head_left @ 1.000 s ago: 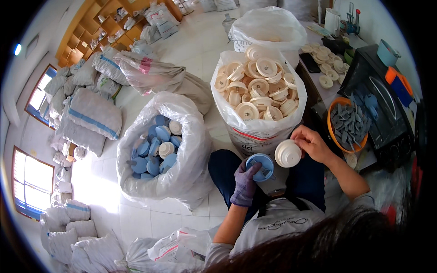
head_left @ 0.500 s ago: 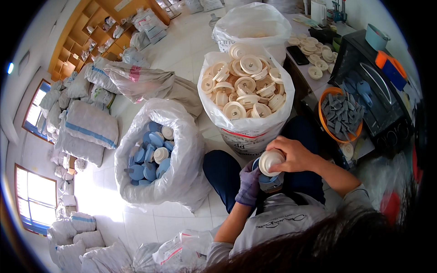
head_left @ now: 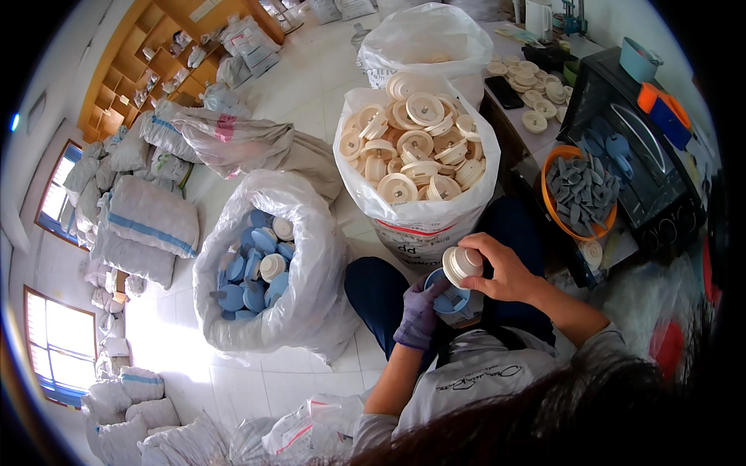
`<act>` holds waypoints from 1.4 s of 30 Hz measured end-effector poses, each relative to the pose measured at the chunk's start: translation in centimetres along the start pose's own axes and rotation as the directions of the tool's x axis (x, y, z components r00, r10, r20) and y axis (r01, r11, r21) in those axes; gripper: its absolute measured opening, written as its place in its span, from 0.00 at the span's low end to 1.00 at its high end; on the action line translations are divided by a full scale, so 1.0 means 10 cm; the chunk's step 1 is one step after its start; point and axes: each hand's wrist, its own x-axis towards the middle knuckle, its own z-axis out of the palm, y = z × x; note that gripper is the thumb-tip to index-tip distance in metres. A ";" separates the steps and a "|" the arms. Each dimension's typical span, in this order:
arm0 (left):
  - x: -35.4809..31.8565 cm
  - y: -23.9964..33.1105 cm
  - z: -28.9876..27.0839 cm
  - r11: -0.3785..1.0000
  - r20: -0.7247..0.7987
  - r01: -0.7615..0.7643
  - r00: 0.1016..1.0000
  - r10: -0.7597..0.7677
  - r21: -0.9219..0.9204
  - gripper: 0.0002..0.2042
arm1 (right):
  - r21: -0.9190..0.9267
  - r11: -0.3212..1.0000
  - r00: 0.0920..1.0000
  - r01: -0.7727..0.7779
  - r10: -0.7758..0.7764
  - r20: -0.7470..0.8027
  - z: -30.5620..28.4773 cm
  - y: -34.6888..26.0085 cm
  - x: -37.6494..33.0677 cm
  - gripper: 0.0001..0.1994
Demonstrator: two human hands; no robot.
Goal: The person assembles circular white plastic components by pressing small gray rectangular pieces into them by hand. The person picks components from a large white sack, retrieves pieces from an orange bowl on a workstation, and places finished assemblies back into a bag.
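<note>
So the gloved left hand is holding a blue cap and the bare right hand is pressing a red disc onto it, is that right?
Not quite: the disc is cream, not red. The head view shows the gloved left hand holding the blue cap and the bare right hand pressing the cream disc onto it.

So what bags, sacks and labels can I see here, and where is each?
White sack of cream discs: ahead of the knees, red and dark print.
Clear bag of blue caps: floor, left.
White sacks with blue stripes: stacked far left.
Tied white bag: behind the disc sack.
</note>
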 end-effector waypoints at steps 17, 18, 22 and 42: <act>-0.06 -0.31 -0.12 0.933 0.417 -0.030 0.889 0.189 -0.359 0.39 | 0.065 0.987 0.979 0.147 -0.154 0.136 0.08 0.04 -0.05 0.29; -0.03 -0.37 -0.13 0.914 0.394 0.002 0.903 0.172 -0.405 0.37 | 0.129 0.989 0.978 0.065 -0.089 0.191 0.06 -0.01 -0.02 0.29; 0.01 -0.51 -0.11 0.923 0.308 -0.021 0.940 0.149 -0.383 0.37 | 0.093 0.996 0.970 0.016 -0.039 0.242 0.06 -0.11 0.00 0.28; -0.13 -0.28 0.00 0.983 0.299 -0.128 0.941 0.162 -0.129 0.43 | 0.148 0.989 0.955 0.006 -0.049 0.292 -0.09 -0.24 -0.01 0.29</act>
